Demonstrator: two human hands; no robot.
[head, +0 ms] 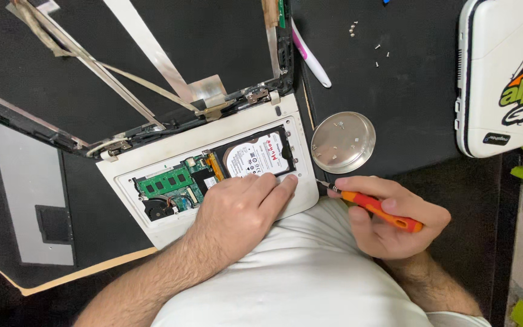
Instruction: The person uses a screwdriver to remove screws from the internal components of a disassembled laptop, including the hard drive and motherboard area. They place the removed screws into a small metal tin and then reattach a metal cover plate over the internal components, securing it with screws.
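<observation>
Left hand [237,212] fingertips on hard drive [256,156]; right hand [388,218] grips screwdriver [378,209]

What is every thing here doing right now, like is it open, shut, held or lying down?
Laptop: bottom cover off, insides showing.
Hard drive: seated in its bay.
Memory stick: in its slot.
Left hand: fingertips resting on the hard drive's edge.
Right hand: gripping the screwdriver.
Screwdriver: held, tip toward the laptop.
Metal dish: upright, small screws inside.
Loose screws: scattered on the mat.
White laptop: shut.
</observation>
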